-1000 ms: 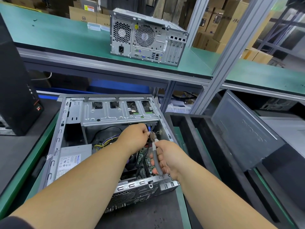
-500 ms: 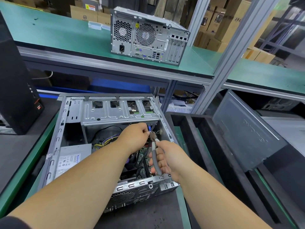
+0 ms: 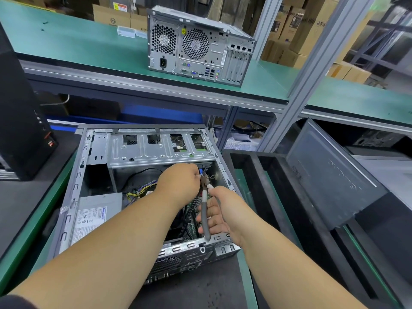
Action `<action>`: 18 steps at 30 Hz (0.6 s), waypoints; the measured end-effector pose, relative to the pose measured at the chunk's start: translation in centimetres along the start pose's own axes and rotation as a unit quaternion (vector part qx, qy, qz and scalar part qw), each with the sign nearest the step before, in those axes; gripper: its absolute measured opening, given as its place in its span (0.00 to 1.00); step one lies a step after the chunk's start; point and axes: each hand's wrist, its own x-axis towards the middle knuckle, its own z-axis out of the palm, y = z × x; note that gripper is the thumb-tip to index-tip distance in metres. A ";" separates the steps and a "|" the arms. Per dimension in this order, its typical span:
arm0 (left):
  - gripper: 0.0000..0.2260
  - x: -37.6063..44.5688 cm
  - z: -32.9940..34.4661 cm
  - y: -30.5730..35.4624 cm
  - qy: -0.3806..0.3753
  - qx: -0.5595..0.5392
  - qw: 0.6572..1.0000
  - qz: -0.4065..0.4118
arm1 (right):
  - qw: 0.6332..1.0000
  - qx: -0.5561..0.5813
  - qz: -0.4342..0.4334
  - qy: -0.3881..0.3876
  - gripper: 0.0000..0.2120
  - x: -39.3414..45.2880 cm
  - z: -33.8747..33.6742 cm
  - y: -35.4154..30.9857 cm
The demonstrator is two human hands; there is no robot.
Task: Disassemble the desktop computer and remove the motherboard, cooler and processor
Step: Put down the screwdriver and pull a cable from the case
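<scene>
An open grey desktop case (image 3: 73, 197) lies on its side on the bench in front of me. Inside it, my left hand (image 3: 178, 184) is curled and pinches cables near the drive cage (image 3: 160, 150). My right hand (image 3: 219, 210) grips grey-handled pliers (image 3: 205, 215), whose jaws meet those cables just right of the left hand's fingers. A strip of green motherboard (image 3: 191, 221) shows between my arms. The power supply (image 3: 95, 215) sits at the case's left, with yellow and black wires (image 3: 136, 194) beside it. Cooler and processor are hidden under my arms.
A second closed computer (image 3: 198, 47) stands on the green upper shelf (image 3: 66, 41). A black tower (image 3: 20, 130) stands to the left. A removed dark side panel (image 3: 334, 175) leans in black racks (image 3: 256, 175) on the right. A metal post (image 3: 312, 74) rises behind.
The pliers' handles have spread a little in my right hand and its fingers have loosened. My left hand stays on the cables.
</scene>
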 end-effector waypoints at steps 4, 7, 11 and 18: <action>0.08 0.0 -0.1 0.4 0.004 0.011 1.000 -0.017 | 1.000 0.011 -0.011 0.011 0.23 -0.1 0.1 0.1; 0.08 0.0 0.0 0.0 -0.005 -0.004 1.000 -0.031 | 0.999 0.027 -0.022 0.033 0.22 0.0 -0.1 0.2; 0.08 0.1 0.3 -0.5 -0.031 -0.055 0.997 -0.046 | 0.999 0.039 -0.031 0.021 0.23 -0.1 -0.7 0.4; 0.10 0.3 0.2 -1.1 -0.088 -0.335 0.921 -0.176 | 0.997 0.057 -0.046 -0.014 0.25 -0.4 -0.6 0.5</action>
